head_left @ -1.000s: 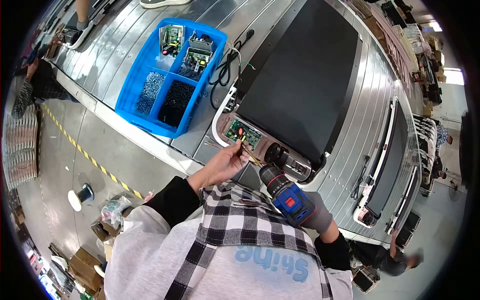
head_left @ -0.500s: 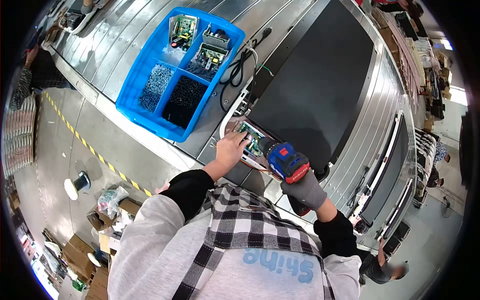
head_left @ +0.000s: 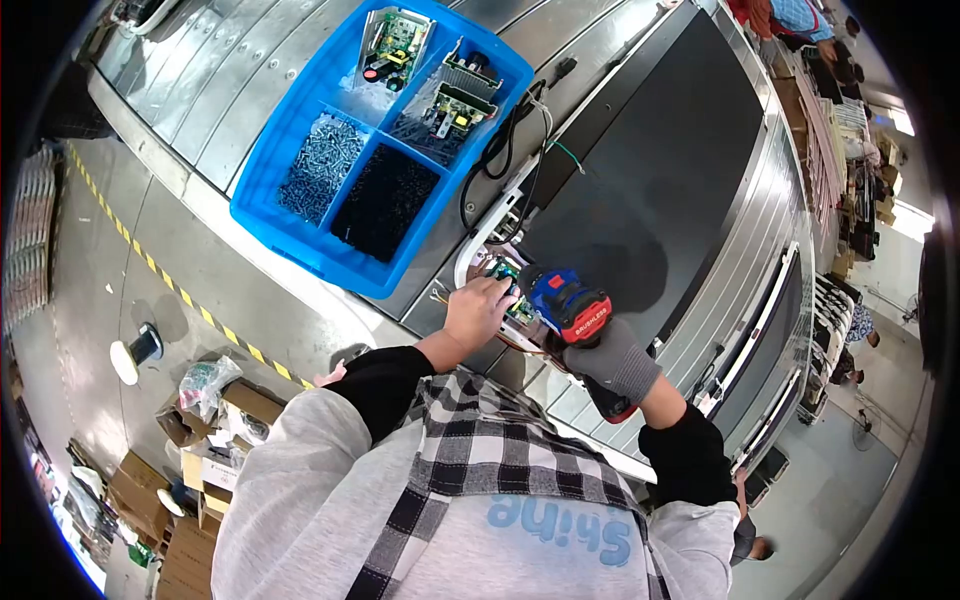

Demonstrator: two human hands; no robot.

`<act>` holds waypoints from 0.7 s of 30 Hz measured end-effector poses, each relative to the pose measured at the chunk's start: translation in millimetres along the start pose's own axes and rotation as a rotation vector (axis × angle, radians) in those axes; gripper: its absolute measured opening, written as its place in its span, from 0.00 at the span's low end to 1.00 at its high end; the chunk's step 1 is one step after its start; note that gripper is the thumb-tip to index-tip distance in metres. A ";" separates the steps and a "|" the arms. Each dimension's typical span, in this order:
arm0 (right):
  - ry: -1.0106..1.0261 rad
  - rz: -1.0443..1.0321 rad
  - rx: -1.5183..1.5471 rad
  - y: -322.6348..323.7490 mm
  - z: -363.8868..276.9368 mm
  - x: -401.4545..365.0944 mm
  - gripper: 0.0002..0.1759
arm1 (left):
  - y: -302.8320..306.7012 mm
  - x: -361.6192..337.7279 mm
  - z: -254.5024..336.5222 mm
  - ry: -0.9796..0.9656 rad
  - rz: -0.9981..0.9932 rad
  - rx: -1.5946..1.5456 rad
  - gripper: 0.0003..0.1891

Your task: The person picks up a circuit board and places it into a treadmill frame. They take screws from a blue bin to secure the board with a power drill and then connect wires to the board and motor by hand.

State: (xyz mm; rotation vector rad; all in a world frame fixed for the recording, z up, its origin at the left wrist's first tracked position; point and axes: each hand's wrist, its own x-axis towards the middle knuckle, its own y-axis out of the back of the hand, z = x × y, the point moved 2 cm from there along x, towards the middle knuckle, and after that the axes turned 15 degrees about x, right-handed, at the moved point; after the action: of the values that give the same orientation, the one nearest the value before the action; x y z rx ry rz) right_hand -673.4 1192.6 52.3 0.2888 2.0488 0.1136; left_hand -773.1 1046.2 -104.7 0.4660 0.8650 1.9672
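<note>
My gloved right hand (head_left: 618,362) is wrapped round the handle of a blue and red cordless drill (head_left: 570,303). The drill's front end points left into an open housing at the end of a long black-topped panel (head_left: 640,190). Inside that housing lies a green circuit board (head_left: 503,268), partly covered by my fingers. My bare left hand (head_left: 478,315) is at the board, its fingertips pinched close to the drill's nose. Whatever is between those fingertips is hidden. The drill's tip is out of sight behind my fingers.
A blue divided bin (head_left: 262,215) beside the panel holds silver screws (head_left: 322,168), black screws (head_left: 385,205) and circuit boards in metal brackets (head_left: 395,45). A black cable (head_left: 487,160) lies between bin and panel. Cardboard boxes (head_left: 140,490) stand on the floor at left. Other people are at the right.
The camera view has shifted, so the bin appears larger and further right. My left fingers have come closer to the drill's nose, and the drill has tilted slightly.
</note>
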 end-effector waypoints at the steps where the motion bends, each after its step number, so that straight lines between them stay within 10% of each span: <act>1: 0.000 0.008 0.059 0.7 -0.2 -0.2 0.16 | -0.7 -0.4 -0.1 0.000 0.017 -0.005 0.11; 21: -0.019 -0.022 -0.012 4.6 -9.9 3.8 0.17 | 1.2 2.4 -0.4 0.023 0.021 -0.001 0.12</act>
State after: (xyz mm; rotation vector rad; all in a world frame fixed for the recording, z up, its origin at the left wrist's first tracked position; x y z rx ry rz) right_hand -683.0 1198.4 54.7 0.2592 2.0317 0.1088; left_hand -775.3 1047.7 -104.2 0.4548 0.8772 1.9957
